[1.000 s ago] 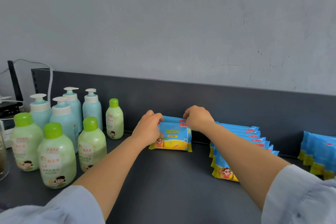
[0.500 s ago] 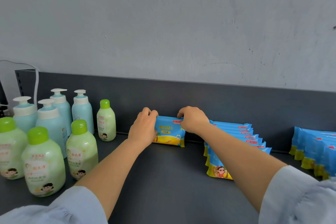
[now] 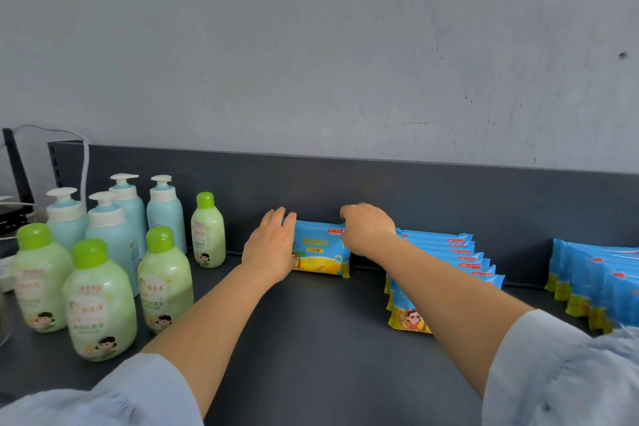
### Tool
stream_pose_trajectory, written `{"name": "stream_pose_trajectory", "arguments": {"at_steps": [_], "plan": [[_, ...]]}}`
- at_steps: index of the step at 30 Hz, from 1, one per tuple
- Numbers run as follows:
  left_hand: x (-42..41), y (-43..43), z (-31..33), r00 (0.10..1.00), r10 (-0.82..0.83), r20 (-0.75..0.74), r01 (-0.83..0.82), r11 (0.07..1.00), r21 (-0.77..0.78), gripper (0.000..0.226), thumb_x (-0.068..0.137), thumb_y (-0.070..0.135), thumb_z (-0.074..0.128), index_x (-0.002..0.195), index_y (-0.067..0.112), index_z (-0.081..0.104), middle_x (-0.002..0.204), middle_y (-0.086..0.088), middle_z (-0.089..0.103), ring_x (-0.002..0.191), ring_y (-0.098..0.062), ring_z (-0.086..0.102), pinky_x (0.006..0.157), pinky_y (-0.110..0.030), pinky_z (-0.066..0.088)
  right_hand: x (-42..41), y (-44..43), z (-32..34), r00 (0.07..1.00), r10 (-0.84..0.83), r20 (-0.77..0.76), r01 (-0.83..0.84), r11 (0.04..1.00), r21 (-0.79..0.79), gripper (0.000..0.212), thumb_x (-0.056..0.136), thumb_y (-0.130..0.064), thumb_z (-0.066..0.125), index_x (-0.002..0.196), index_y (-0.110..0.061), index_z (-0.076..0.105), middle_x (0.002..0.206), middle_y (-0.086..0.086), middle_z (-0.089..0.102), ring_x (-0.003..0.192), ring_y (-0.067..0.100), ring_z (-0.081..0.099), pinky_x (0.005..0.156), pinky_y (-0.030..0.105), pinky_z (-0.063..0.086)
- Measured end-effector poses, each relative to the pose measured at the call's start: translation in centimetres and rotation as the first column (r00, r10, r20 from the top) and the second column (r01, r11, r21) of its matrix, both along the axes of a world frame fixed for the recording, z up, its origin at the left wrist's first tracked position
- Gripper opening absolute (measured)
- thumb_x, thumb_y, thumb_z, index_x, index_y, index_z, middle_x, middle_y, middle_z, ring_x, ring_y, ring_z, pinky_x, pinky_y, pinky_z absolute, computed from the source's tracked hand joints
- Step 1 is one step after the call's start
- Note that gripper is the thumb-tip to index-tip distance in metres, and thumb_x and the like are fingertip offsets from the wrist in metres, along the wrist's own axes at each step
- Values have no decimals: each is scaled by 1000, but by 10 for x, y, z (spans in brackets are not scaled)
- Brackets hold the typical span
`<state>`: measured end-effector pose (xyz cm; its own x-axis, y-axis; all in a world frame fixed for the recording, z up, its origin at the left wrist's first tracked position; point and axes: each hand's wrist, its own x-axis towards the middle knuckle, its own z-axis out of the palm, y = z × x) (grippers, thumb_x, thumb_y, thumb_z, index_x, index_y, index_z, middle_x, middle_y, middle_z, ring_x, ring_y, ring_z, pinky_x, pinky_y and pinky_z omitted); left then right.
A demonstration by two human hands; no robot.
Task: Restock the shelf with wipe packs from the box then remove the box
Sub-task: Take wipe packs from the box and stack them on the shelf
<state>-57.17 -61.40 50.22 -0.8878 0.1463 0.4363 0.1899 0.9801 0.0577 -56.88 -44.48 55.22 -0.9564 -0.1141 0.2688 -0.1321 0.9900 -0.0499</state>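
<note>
Wipe pack (image 3: 321,254) stands upright at the back edge of the shelf (image 3: 311,339), seen from the head camera, flat against the dark back panel. Both grips are on it! The left grip (image 3: 271,245) wraps the pack's left end, fingers curled behind it. The right grip (image 3: 366,230) curls over the top right corner. Just to the right leans a row of packs (image 3: 446,263), and green bottles (image 3: 100,297) crowd the left end.

A wipe pack (image 3: 321,252) stands on the shelf (image 3: 311,339) — left hand (image 3: 271,247), right hand (image 3: 368,230) gripping it.
</note>
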Motion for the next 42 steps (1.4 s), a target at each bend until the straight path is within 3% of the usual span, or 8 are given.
{"name": "stream_pose_trajectory", "arguments": {"at_steps": [13,18,25,32,42], "plan": [[69,13,22,998,63,12,-62,998,-21,74,85,29,69,145,15,27,146,-1,37,134,-21,33,103,-39,42,56,19,7,990,110,-87,-106,993,44,43,88,-22,63,129,-16,47,121,8,53,115,24,47,86,37,48],[122,25,24,992,120,41,-118,992,-43,79,85,27,68,148,15,22,148,-2,34,136,-22,30,103,-37,41,95,32,-2,974,198,-114,-190,979,76,45,90,-24,60,132,-17,46,123,7,52,116,25,45,85,33,43],[193,37,16,983,171,70,-168,985,-49,71,85,27,68,144,15,30,144,-3,38,133,-23,34,103,-41,42,156,45,-17,954,273,-120,-265,961,81,42,91,-28,57,130,-16,49,126,8,50,120,26,42,89,34,42],[250,45,15,986,161,42,-156,983,-93,66,86,27,67,141,15,33,139,-3,44,129,-24,38,97,-39,45,214,68,-27,969,229,-95,-222,972,79,34,92,-28,56,122,-14,50,122,9,50,118,27,42,81,33,38],[341,72,-5,997,48,68,-43,996,-81,60,89,27,63,140,14,34,140,-4,42,133,-25,34,97,-39,44,323,110,-46,993,59,-98,-52,996,68,38,91,-25,55,128,-17,49,124,9,52,119,27,44,86,36,43]]}}
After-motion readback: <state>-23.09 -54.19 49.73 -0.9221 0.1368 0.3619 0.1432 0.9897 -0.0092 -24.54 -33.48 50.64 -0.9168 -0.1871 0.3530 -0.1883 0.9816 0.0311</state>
